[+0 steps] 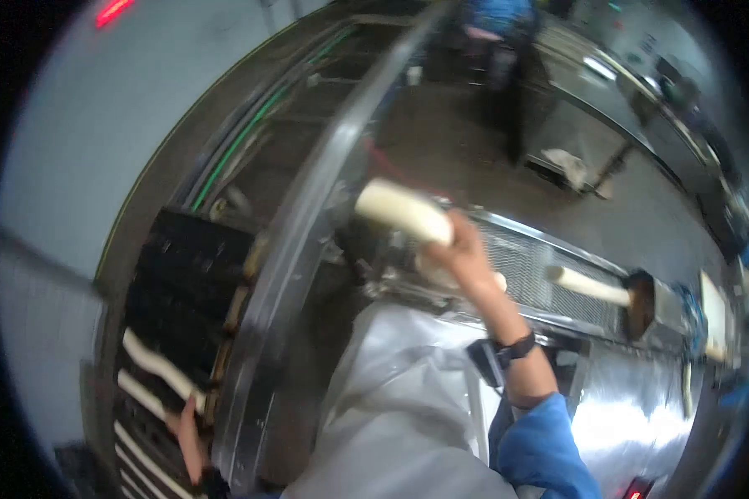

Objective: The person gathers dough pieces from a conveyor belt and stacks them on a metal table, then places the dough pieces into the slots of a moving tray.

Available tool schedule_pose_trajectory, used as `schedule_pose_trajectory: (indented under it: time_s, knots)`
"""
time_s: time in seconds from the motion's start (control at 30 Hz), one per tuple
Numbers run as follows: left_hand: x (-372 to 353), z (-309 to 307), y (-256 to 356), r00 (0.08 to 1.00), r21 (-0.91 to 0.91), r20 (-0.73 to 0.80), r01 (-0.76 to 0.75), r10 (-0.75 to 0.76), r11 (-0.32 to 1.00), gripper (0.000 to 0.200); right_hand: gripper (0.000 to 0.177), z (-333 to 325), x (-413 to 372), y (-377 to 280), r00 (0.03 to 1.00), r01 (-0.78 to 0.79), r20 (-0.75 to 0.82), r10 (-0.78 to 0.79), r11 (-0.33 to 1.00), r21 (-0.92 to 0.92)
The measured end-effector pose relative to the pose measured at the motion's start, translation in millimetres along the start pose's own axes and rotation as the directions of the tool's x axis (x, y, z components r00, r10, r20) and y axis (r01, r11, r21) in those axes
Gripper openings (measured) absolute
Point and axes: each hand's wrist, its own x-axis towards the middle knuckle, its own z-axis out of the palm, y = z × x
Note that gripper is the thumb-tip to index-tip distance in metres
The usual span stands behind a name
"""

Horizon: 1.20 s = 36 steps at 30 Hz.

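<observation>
My right hand (460,246) is closed round one end of a thick pale dough roll (398,208), raised near the metal rail. At the lower left, my left hand (189,428) touches the end of a long pale dough strip (160,366) on a black slatted tray (183,287). Its fingers are partly blurred, so its hold cannot be made out. More strips lie side by side below that one. Beneath my right forearm, pale dough rests on a mesh conveyor (520,264), and another dough piece (591,285) lies farther right on it.
A long metal rail (308,195) runs diagonally between the tray and my apron. Right of the conveyor's end is a metal box (667,314), with a shiny steel surface (632,407) below. Another person (498,33) in blue stands at the top, near steel tables.
</observation>
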Motion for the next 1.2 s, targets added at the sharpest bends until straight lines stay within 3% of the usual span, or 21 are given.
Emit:
schedule_pose_trajectory:
  time_s: [0.1,0.13,0.17,0.23,0.27,0.3,0.33,0.4,0.5,0.57,0.6,0.63,0.67,0.73,0.77,0.87,0.97,1.03,1.13,1.17,1.2]
  knots:
    - [56,2,-44,0.951,0.296,-0.115,-0.242,0.286,0.924,0.108,0.035,22,13,-79,0.989,0.097,0.069,-0.132,0.922,0.375]
    - [8,36,10,0.966,0.334,-0.093,-0.200,0.243,0.921,0.118,0.038,34,17,-99,0.985,0.109,0.068,-0.160,0.872,0.478]
    - [64,18,-45,0.961,0.494,-0.115,-0.162,0.249,0.854,0.125,0.042,45,17,-122,0.966,0.135,0.113,-0.232,0.826,0.547]
    - [9,63,19,0.994,0.450,-0.049,-0.069,0.102,0.890,0.128,0.046,71,19,-151,0.897,0.044,0.279,-0.344,0.697,0.715]
    - [17,71,15,0.987,0.293,0.035,-0.160,0.156,0.943,0.127,0.053,84,21,-163,0.845,-0.007,0.341,-0.413,0.628,0.778]
    - [35,79,-1,0.984,0.284,-0.038,-0.157,0.174,0.946,0.126,0.058,99,19,-168,0.822,-0.004,0.368,-0.435,0.642,0.767]
    - [18,95,32,0.991,0.499,-0.050,-0.081,0.121,0.863,0.125,0.063,106,18,-171,0.796,0.006,0.392,-0.460,0.655,0.756]
    - [19,115,34,0.995,0.457,-0.036,-0.066,0.093,0.887,0.123,0.075,112,20,-159,0.787,-0.071,0.451,-0.422,0.664,0.744]
    - [26,142,39,0.997,0.199,0.014,-0.071,0.070,0.977,0.118,0.078,103,23,-121,0.779,-0.061,0.551,-0.299,0.839,0.541]
    - [21,158,54,0.998,0.242,0.001,-0.061,0.063,0.968,0.116,0.072,80,25,-76,0.832,0.067,0.511,-0.216,0.954,0.294]
    - [15,164,63,0.998,0.288,-0.018,-0.054,0.062,0.956,0.115,0.068,58,29,-51,0.855,0.181,0.491,-0.167,0.983,0.020]
    - [-11,168,92,0.999,0.166,0.033,0.000,-0.006,0.986,0.113,0.074,34,31,-29,0.898,0.172,0.439,-0.040,0.948,-0.267]
    - [-15,171,99,0.999,0.166,0.042,-0.001,-0.006,0.986,0.113,0.076,8,33,6,0.932,0.287,0.357,-0.064,0.735,-0.615]
    - [-15,181,108,0.998,0.124,0.043,0.049,-0.055,0.991,0.115,0.081,-50,25,77,0.983,0.132,0.169,0.069,0.374,-0.918]
    - [-13,186,106,0.997,0.125,0.061,0.043,-0.051,0.991,0.115,0.075,-76,17,106,0.993,0.028,0.054,0.105,0.236,-0.971]
    - [-3,199,98,0.995,-0.007,0.079,0.055,-0.055,0.998,0.117,0.062,-121,-17,137,0.983,-0.152,-0.138,0.119,0.118,-0.981]
    - [11,210,87,0.994,-0.095,0.110,0.002,0.008,0.995,0.114,0.038,-128,-35,130,0.996,-0.081,-0.080,-0.026,-0.035,-0.996]
    - [17,215,82,0.988,-0.221,0.151,0.008,0.026,0.975,0.110,0.026,-103,-30,95,0.968,-0.097,-0.116,0.220,-0.094,-0.991]
    - [17,224,89,0.986,-0.263,0.168,0.031,0.014,0.964,0.104,0.023,-72,-9,86,0.956,-0.006,-0.029,0.291,-0.081,-0.997]
    - [7,229,102,0.989,-0.230,0.144,0.059,-0.026,0.971,0.101,0.026,-66,-3,94,0.999,0.012,0.013,0.052,0.022,-1.000]
    - [-2,233,111,0.992,-0.200,0.104,0.087,-0.067,0.976,0.099,0.025,-57,10,72,0.991,-0.071,-0.051,0.127,0.154,-0.986]
